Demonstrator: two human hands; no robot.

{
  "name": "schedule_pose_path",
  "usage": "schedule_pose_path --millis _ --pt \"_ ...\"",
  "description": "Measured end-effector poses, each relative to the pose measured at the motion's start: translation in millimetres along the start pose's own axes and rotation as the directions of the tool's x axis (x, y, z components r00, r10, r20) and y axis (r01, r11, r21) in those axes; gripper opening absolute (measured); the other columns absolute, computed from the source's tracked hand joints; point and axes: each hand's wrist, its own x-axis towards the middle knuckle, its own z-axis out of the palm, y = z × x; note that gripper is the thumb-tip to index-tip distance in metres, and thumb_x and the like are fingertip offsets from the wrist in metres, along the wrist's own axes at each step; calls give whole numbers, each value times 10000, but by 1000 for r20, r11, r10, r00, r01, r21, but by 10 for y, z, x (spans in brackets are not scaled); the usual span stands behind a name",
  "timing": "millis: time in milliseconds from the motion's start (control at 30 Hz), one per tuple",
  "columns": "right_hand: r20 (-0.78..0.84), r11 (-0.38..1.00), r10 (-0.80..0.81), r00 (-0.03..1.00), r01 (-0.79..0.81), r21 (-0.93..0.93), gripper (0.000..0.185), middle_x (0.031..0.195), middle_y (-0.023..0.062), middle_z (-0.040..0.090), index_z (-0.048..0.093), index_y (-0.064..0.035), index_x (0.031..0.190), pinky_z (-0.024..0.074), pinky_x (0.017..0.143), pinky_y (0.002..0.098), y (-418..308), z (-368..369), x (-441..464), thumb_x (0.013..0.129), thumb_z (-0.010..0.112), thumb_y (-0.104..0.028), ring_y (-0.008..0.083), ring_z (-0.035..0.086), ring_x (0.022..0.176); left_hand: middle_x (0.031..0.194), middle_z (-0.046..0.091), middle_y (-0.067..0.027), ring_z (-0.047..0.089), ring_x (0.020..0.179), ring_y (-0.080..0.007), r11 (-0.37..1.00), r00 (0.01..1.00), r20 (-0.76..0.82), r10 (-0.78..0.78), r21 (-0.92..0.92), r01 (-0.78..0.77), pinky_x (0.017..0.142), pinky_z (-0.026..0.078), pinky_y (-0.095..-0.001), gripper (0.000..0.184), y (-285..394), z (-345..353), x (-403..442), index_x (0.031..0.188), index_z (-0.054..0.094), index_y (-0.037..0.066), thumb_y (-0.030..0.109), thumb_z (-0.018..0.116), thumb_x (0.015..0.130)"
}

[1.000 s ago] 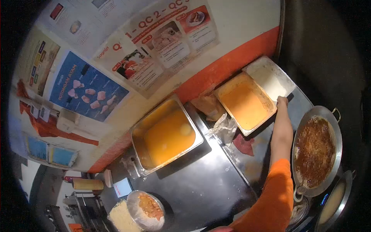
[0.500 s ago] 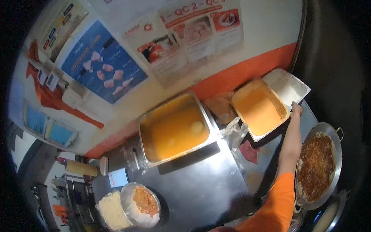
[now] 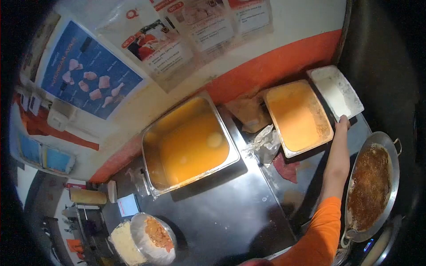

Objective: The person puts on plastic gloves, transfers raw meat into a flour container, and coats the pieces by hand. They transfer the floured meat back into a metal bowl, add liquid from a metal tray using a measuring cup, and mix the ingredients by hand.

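Observation:
My right hand (image 3: 343,123) grips the near rim of a metal pan of white powder (image 3: 338,95) at the far right end of the counter. The fingers curl at the rim and are partly hidden. To its left is a tray of orange liquid (image 3: 296,116). My bare forearm and orange sleeve pass between this tray and a wide wok of bubbling brown oil (image 3: 369,188). My left hand is out of view.
A large steel tub of orange liquid (image 3: 195,142) stands against the wall. Crumpled plastic (image 3: 267,145) and a dark red cloth-like piece (image 3: 286,168) lie beside the trays. At lower left, a steel bowl of orange-brown food (image 3: 155,237) overlaps a pale container (image 3: 124,241).
The view has shifted. The powder pan has turned and moved slightly away from the orange tray, with a gap now between them. My right hand stays on its rim.

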Motion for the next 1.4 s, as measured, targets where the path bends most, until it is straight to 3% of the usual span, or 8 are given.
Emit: schedule_pose_path --millis 200,267,600,700,1033,1200,1300,1400 --pt "525 288 -400 751 647 -706 425 1103 185 605 513 89 1211 529 831 398 -319 70 -576 837 620 -85 274 596 990 989 679 -81 638 872 -211 998 997 -59 -47 -46 44 727 515 -357 341 -246 -165 -295 1229 624 57 254 560 959" --pt "423 981 -169 890 110 160 409 1067 137 586 520 61 1211 480 885 334 -104 380 -318 882 658 -139 213 546 1016 986 679 -80 638 870 -212 994 994 -84 -64 -93 56 727 516 -357 340 -472 -292 -544 1228 624 57 254 560 959" --pt "336 918 -213 917 305 -252 409 1275 112 511 591 -19 1255 337 1018 380 -957 -256 -3321 885 559 -191 247 463 1222 967 680 -78 637 862 -215 907 997 -79 8 -420 -41 723 517 -355 335 -2513 -920 -1562 1223 627 57 253 557 959" --pt "750 60 -660 -29 994 91 525 1272 199 534 530 73 1284 403 1035 408 -936 -1162 -4171 763 470 92 280 509 1179 1057 680 -96 669 964 -220 910 986 -140 -90 -414 24 744 539 -348 391 -1950 -628 -1432 1229 590 41 335 578 972" --pt "984 266 -135 120 961 -81 698 1343 213 509 459 100 1367 266 1137 446 -1495 -3213 -6322 960 556 -458 324 436 1300 1104 689 -89 679 929 -155 735 929 -126 348 -579 -354 806 557 -275 341 -10 -458 -1703 1277 576 37 203 637 986" --pt "961 431 193 197 863 -263 345 1076 160 568 567 52 1087 413 906 456 -1303 -3572 -6366 902 519 -236 306 543 1015 1060 682 -60 645 889 -108 660 859 -226 459 -560 -501 782 530 -243 332 135 -814 -1400 1279 576 38 189 637 989" --pt "627 483 338 702 442 -756 242 801 80 554 588 27 891 408 688 365 -1032 -3273 -6901 894 519 -205 204 517 740 1071 686 -64 644 929 -114 647 765 -262 588 -416 -639 832 518 -250 288 260 -1036 -1233 1237 604 16 157 632 988" --pt "789 372 369 492 700 -610 216 738 25 552 597 25 850 409 655 303 -567 -3374 -5998 895 547 -181 143 513 686 1079 695 -84 649 992 -133 573 607 -274 746 -203 -794 891 517 -277 254 639 -1281 -1007 1185 628 -15 135 634 980"
